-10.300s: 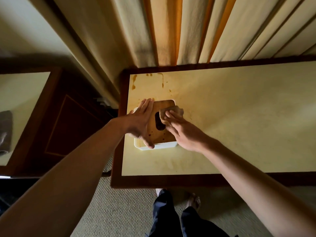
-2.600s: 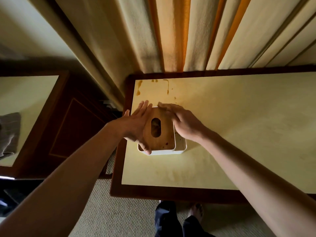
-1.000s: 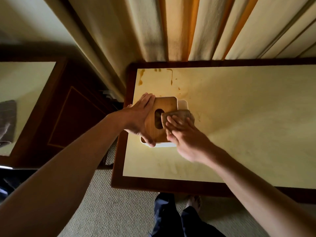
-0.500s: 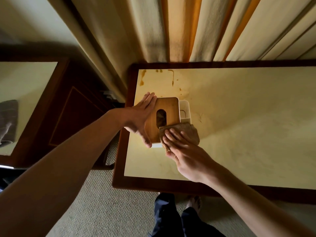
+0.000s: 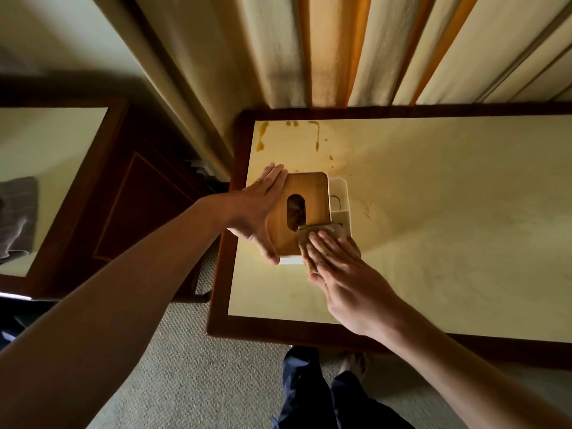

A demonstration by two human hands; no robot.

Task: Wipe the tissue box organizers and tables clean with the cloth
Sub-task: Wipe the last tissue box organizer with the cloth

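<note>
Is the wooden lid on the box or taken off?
On. The wooden lid lies flat across the white tissue box organizer, with only the side compartments uncovered at its right.

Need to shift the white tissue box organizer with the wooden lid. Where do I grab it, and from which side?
Probably by the two long side walls of the white tissue box organizer, coming down from above. The wooden lid is flat with no handle, only an oval slot. The left hand already braces the left wall; the right hand presses the brown cloth on the near-right corner.
</note>
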